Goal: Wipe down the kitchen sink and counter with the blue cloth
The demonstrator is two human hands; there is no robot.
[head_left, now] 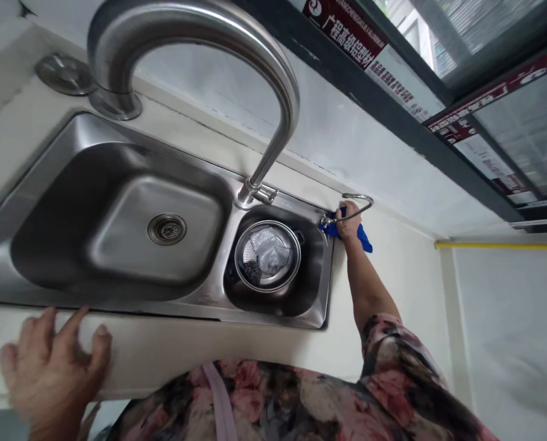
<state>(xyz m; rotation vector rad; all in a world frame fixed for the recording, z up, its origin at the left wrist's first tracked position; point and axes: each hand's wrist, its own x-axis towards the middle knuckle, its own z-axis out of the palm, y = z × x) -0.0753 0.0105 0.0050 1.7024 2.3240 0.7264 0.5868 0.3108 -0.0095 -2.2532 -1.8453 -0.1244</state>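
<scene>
My right hand [348, 222] is closed on a blue cloth [365, 240] at the right end of the sink. The cloth lies against the counter and the sink's corner, around the base of a thin curved metal tap [365, 197]. At the lower left, my left hand [55, 361] rests on the counter's front edge with its fingers spread and nothing in it. Between the hands lies a steel double sink [211, 288]. In its smaller right basin stands a round metal pot [297, 260] holding a perforated metal piece, a crumpled greyish-clear item and a dark scrubber-like clump.
A large arched faucet [199, 21] rises behind the sink, its spout ending between the basins. The left basin has a drain [167, 229]. Dark window frames [392, 122] stand above the back ledge. A yellow pipe [498, 245] runs along the right wall.
</scene>
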